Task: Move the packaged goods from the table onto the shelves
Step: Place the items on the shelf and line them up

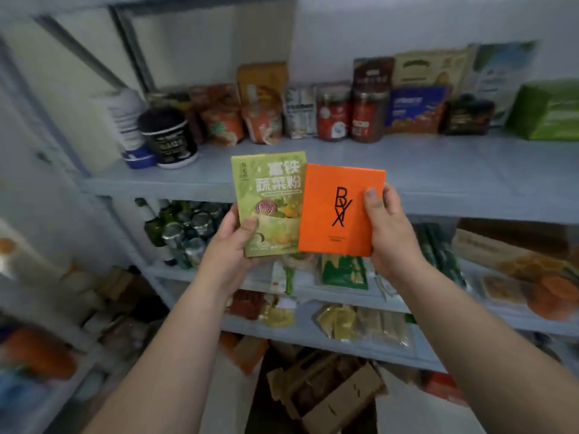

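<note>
The task's things are two flat packaged boxes held side by side. One is a light green cardboard box [268, 203] printed with white Chinese characters and pictures of vegetables. The other is a plain bright orange cardboard box [340, 209] with thin black letters stacked down its middle. Both stand upright with their fronts to the camera. The orange box's left edge overlaps the green box's right edge and lies in front of it.

Behind them stands a pale blue-grey shelf unit [438, 170]. Its upper shelf carries a row of goods:
- a white bottle with a blue end [128, 126]
- a black round tub [169, 139]
- orange pouches [260, 117]
- red-labelled jars [333, 115]
- a dark blue box [416, 109]
- a large green box [548, 109] at the far right

The shelf below holds green glass bottles and silver-topped cans [178, 227]. Lower down lie green-and-white flat packets [343, 270], and under them are gold foil packets [360, 324]. An open brown cardboard carton [326, 393] sits at the bottom, though its contents are too blurred to tell.

The left hand [230, 245] grips the green box at its lower left corner, with the thumb pressed on the front. The right hand [388, 230] grips the orange box along its right side, thumb on the front face near the edge. Both boxes are up in the air, in front of the upper shelf's front edge and resting on no shelf.
</note>
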